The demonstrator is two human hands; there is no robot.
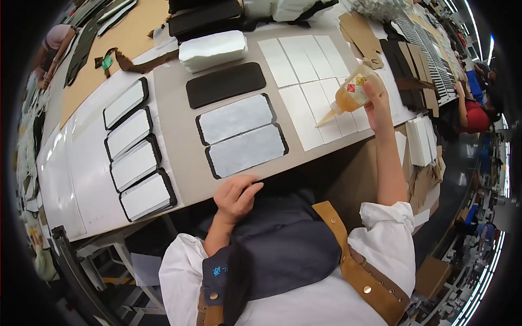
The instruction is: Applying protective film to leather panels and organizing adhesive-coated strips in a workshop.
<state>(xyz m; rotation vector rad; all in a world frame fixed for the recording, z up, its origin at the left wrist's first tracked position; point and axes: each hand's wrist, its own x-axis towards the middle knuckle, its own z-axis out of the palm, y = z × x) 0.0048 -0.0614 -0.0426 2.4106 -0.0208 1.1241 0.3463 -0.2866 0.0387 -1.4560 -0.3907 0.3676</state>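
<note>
My right hand (377,103) is wrapped round a squeeze bottle (348,98) with amber liquid in it. The bottle is tipped, its long narrow nozzle pointing down and left over the white rectangular sheets (302,111) laid side by side in two rows. Whether the tip touches a sheet I cannot tell. At the front edge of the table, my left hand (237,196) has its fingers curled in, with nothing visible in them. Just beyond it lie two black-edged pieces with pale grey panels (247,150), and a plain black rounded piece (226,85) farther back.
A stack of white pieces (213,50) and a black stack (206,22) stand at the back. Several black-edged stacks topped with white (135,150) line the left. Brown cardboard strips (360,38) lie at the far right. Co-workers (474,111) are at the sides.
</note>
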